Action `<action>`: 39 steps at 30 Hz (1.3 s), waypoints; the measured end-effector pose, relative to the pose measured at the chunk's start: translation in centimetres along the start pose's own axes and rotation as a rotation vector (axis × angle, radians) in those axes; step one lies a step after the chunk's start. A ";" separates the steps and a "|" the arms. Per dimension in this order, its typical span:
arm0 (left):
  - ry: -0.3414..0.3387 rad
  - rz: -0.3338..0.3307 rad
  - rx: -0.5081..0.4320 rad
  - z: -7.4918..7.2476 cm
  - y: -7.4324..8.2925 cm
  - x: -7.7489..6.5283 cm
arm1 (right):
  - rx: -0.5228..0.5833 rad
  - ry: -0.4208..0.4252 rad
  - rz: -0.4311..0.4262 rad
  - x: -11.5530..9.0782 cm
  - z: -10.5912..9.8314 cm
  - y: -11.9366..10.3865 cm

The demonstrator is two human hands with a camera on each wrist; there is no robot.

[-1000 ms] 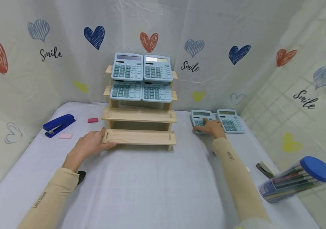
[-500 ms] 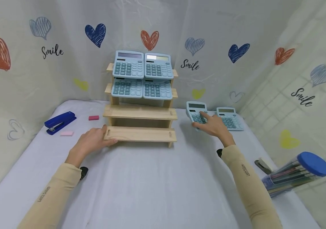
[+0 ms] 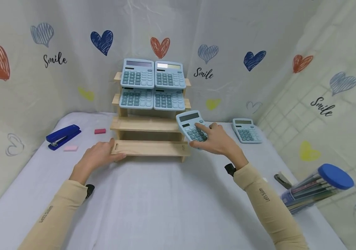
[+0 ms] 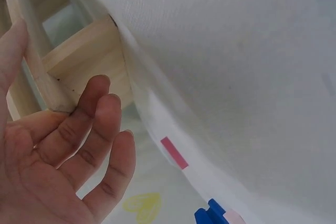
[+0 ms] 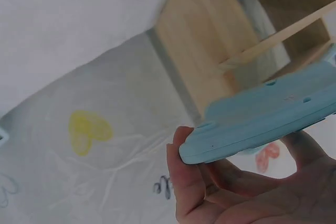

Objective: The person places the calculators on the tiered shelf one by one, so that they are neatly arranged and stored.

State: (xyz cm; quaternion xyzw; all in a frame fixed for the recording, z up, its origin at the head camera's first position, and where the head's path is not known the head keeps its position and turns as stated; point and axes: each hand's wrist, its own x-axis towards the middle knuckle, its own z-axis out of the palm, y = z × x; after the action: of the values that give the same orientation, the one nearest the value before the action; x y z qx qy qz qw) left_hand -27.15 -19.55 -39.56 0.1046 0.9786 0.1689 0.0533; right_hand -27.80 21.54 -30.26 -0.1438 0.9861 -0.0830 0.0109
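Observation:
A light-blue calculator (image 3: 192, 125) is held in my right hand (image 3: 216, 139), tilted, in the air by the right end of the wooden shelf rack (image 3: 152, 148). Its underside faces the right wrist camera, with fingers and thumb on its edges. My left hand (image 3: 98, 157) grips the left end of the rack's lowest board, thumb in front; the left wrist view shows its other fingers (image 4: 107, 124) loosely bent beside the board. Two calculators (image 3: 138, 73) stand on the top tier and two more (image 3: 169, 100) on the tier below. The lower two boards carry nothing.
Another light-blue calculator (image 3: 247, 131) lies at the table's back right. A blue stapler (image 3: 63, 136), a red eraser (image 3: 100, 131) and a pink eraser (image 3: 70, 148) lie on the left. A pencil tub (image 3: 315, 191) and a small dark-and-grey tool (image 3: 282, 181) are on the right.
My right hand has lifted the calculator off the table and carried it left to the rack's right end. My left hand has stayed on the lowest board.

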 end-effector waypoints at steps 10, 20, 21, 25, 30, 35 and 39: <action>0.012 -0.003 0.000 0.1 -0.3 -0.2 | -0.056 0.023 -0.024 2.1 2.3 -4.0; 0.020 0.004 -0.004 0.2 -0.2 0.0 | -0.100 0.112 0.012 5.0 4.4 -8.0; 0.021 0.004 -0.003 0.2 -0.2 0.0 | -0.094 0.113 0.019 5.2 4.6 -8.4; 0.017 -0.003 -0.002 0.2 -0.2 -0.2 | -0.075 0.097 0.014 5.8 4.9 -10.2; 0.008 -0.015 0.000 0.2 -0.3 -0.2 | -0.067 0.061 -0.070 6.7 5.3 -12.4; 0.006 0.000 0.000 0.2 -0.2 -0.1 | -0.113 0.085 -0.130 7.7 5.8 -14.3; 0.005 0.003 0.006 0.2 -0.1 -0.1 | -0.163 0.129 -0.143 8.7 6.2 -15.7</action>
State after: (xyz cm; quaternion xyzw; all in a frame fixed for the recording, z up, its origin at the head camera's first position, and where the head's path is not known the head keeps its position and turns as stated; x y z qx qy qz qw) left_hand -27.07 -19.57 -39.76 0.1057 0.9791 0.1663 0.0500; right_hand -31.40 3.18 -33.75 -0.2085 0.9754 -0.0121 -0.0704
